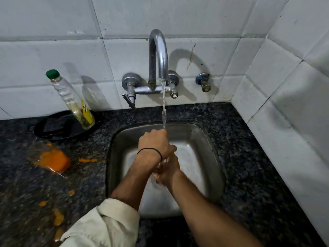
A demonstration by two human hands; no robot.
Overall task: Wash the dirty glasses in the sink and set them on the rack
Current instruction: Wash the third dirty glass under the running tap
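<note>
The left hand (154, 143) and right hand (167, 172) rinse curled together under the tap (158, 56), holding I cannot tell what; next comes the tipped orange glass (49, 157) at the left

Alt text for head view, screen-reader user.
The left hand and right hand meet under the running tap over a steel sink; whether they hold anything is unclear. A tipped glass spilling orange liquid lies on the counter to the left.

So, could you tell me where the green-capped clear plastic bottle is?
In the head view, the green-capped bottle stands on the black round tray, back left, left of the chrome tap.
</note>
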